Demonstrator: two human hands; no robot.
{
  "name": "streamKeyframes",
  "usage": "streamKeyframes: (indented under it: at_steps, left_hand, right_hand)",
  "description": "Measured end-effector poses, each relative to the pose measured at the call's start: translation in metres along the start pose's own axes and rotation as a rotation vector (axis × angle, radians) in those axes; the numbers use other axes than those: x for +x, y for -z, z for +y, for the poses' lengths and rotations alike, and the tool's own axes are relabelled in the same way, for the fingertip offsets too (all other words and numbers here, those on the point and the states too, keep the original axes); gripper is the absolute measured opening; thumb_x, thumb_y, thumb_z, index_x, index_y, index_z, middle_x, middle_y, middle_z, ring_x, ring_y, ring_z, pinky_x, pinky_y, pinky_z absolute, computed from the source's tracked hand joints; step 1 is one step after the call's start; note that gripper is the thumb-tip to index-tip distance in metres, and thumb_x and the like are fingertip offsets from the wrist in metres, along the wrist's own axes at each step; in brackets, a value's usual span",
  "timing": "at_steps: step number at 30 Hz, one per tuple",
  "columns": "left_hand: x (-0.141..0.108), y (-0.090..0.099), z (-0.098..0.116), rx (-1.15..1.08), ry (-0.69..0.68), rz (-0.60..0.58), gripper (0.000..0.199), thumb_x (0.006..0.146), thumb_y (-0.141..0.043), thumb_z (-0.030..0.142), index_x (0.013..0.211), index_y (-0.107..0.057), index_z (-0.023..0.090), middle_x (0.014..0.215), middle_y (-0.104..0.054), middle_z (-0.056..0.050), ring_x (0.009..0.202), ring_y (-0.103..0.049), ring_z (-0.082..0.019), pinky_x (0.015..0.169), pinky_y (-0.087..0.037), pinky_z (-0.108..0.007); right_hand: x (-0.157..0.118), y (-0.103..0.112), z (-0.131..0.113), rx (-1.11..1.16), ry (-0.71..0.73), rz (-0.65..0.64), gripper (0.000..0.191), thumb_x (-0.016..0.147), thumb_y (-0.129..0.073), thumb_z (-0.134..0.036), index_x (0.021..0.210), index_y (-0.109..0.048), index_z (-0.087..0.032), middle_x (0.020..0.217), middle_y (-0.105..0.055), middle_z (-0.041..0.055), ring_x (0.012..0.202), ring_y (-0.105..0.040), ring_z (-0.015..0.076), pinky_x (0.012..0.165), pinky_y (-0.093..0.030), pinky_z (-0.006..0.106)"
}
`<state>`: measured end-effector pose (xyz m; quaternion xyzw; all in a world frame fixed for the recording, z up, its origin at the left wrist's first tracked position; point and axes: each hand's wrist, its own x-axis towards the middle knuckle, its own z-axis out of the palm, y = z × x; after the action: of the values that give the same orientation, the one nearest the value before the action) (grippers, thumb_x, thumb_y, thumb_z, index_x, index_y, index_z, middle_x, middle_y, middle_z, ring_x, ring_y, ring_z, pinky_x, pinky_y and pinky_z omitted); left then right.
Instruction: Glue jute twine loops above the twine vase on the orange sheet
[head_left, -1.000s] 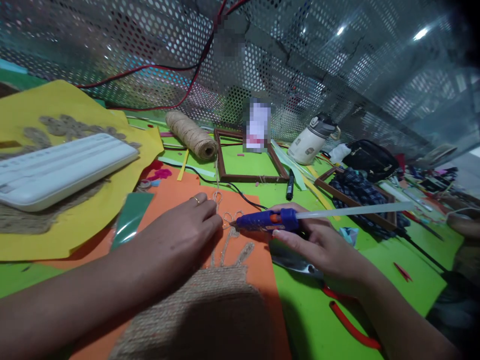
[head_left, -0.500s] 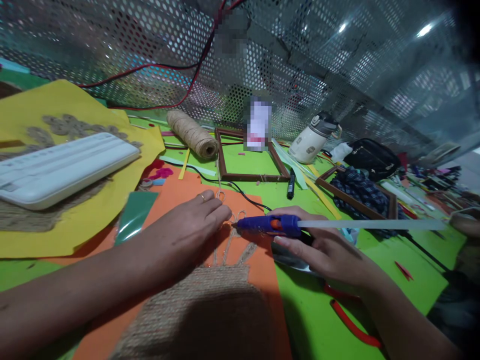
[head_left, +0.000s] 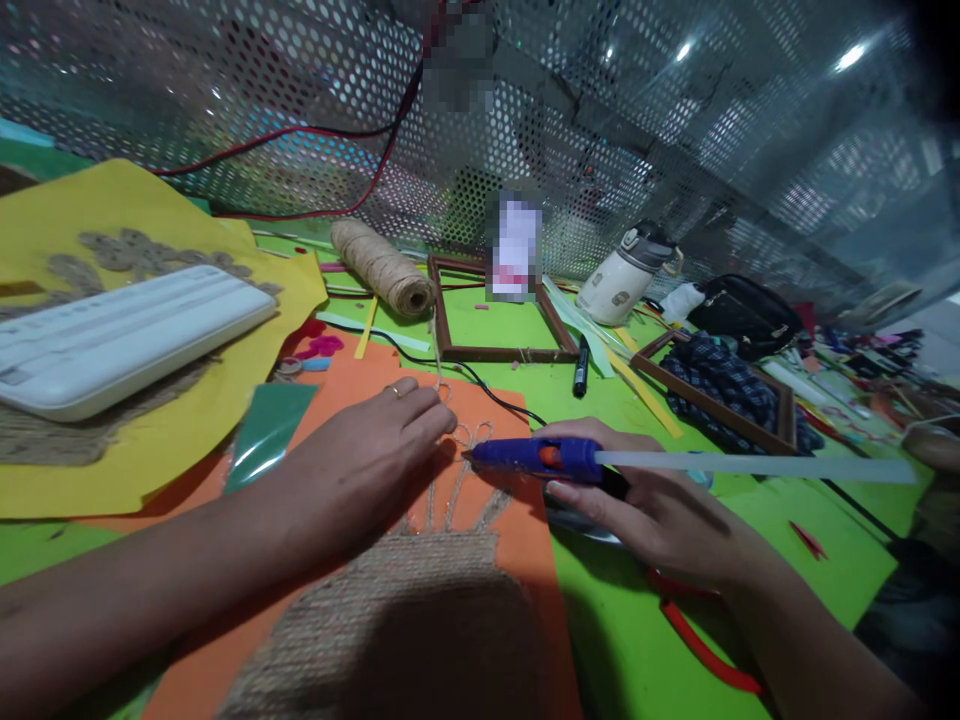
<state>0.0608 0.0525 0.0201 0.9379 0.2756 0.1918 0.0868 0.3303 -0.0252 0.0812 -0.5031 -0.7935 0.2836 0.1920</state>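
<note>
My right hand (head_left: pixel 637 490) is wrapped round a blue glue gun (head_left: pixel 532 457), from whose back a long white glue stick sticks out to the right. The gun's nozzle points left, just over small twine loops on an orange sheet (head_left: pixel 517 535). Beside these loops my left hand (head_left: pixel 390 425) pinches the twine (head_left: pixel 440 375), which runs back toward a twine roll (head_left: pixel 384 268). Below the loops, twine stems rise from a vase shape of wound twine (head_left: pixel 405 600), part of it in shadow.
A white power bank (head_left: pixel 135 335) lies on yellow sheets (head_left: pixel 180 440) at the left. Behind the hands are a brown frame (head_left: pixel 510 354), a black marker (head_left: pixel 581 368) and a white bottle (head_left: pixel 626 275). Red-handled pliers or scissors (head_left: pixel 705 650) lie under the right forearm.
My left hand has shifted slightly left and down, with its fingers a little farther from the nozzle. The glue stick's rear end has dipped slightly.
</note>
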Motion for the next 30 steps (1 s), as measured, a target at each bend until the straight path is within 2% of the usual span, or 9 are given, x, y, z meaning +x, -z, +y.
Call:
streamKeyframes:
  at_steps: [6, 10, 13, 18, 24, 28, 30]
  left_hand:
    - [-0.003, 0.022, -0.014, 0.066, 0.158, -0.11, 0.028, 0.099, -0.048, 0.036, 0.084, -0.064, 0.019, 0.088, -0.06, -0.009, 0.08, -0.052, -0.023, 0.068, -0.039, -0.036]
    - [-0.004, 0.031, -0.023, 0.027, 0.166, -0.196, 0.024, 0.094, -0.054, 0.036, 0.08, -0.066, 0.021, 0.085, -0.063, -0.009, 0.078, -0.055, -0.022, 0.066, -0.039, -0.035]
    - [-0.006, 0.025, -0.026, 0.023, 0.149, -0.213, 0.023, 0.094, -0.053, 0.029, 0.076, -0.065, 0.021, 0.083, -0.063, -0.008, 0.075, -0.054, -0.021, 0.064, -0.038, -0.034]
    - [-0.01, 0.01, -0.031, 0.094, 0.093, -0.17, 0.023, 0.095, -0.05, 0.024, 0.077, -0.063, 0.021, 0.079, -0.062, -0.007, 0.074, -0.052, -0.02, 0.064, -0.035, -0.035]
    - [-0.01, 0.012, -0.026, 0.12, 0.19, -0.193, 0.019, 0.094, -0.048, 0.021, 0.08, -0.06, 0.02, 0.08, -0.06, -0.007, 0.072, -0.051, -0.02, 0.06, -0.034, -0.035]
    - [-0.009, 0.009, -0.029, 0.12, 0.134, -0.149, 0.026, 0.096, -0.048, 0.024, 0.073, -0.059, 0.021, 0.077, -0.059, -0.008, 0.074, -0.052, -0.022, 0.063, -0.037, -0.036]
    - [-0.009, 0.009, -0.031, 0.098, 0.151, -0.126, 0.025, 0.095, -0.051, 0.025, 0.072, -0.06, 0.021, 0.077, -0.06, -0.008, 0.074, -0.054, -0.022, 0.064, -0.039, -0.036]
  right_hand:
    - [0.001, 0.002, -0.001, -0.03, -0.006, -0.053, 0.021, 0.105, -0.053, -0.033, 0.119, -0.068, -0.026, 0.122, -0.072, 0.0058, 0.108, -0.069, 0.0245, 0.086, -0.055, 0.033]
    - [0.0, 0.002, -0.001, -0.018, 0.002, -0.036, 0.022, 0.105, -0.055, -0.033, 0.123, -0.066, -0.028, 0.124, -0.071, 0.0043, 0.11, -0.068, 0.0235, 0.086, -0.054, 0.031]
    - [-0.001, 0.002, -0.001, -0.011, 0.013, -0.03, 0.023, 0.105, -0.055, -0.032, 0.124, -0.065, -0.028, 0.124, -0.071, 0.0043, 0.107, -0.068, 0.0219, 0.085, -0.054, 0.03]
    - [0.0, 0.002, -0.002, -0.022, 0.027, -0.041, 0.025, 0.105, -0.054, -0.032, 0.126, -0.065, -0.025, 0.122, -0.071, 0.0071, 0.105, -0.069, 0.0227, 0.085, -0.054, 0.032]
    - [0.0, 0.0, -0.003, -0.033, 0.038, -0.035, 0.026, 0.105, -0.053, -0.031, 0.127, -0.065, -0.026, 0.123, -0.071, 0.0073, 0.108, -0.068, 0.0244, 0.086, -0.056, 0.034]
    - [0.0, 0.0, -0.003, -0.021, 0.038, -0.046, 0.025, 0.105, -0.052, -0.031, 0.126, -0.065, -0.027, 0.117, -0.073, 0.0065, 0.106, -0.068, 0.0247, 0.087, -0.056, 0.035]
    - [0.001, 0.0, -0.003, -0.02, 0.043, -0.044, 0.025, 0.105, -0.052, -0.032, 0.126, -0.066, -0.028, 0.118, -0.072, 0.0063, 0.107, -0.068, 0.0243, 0.088, -0.056, 0.035]
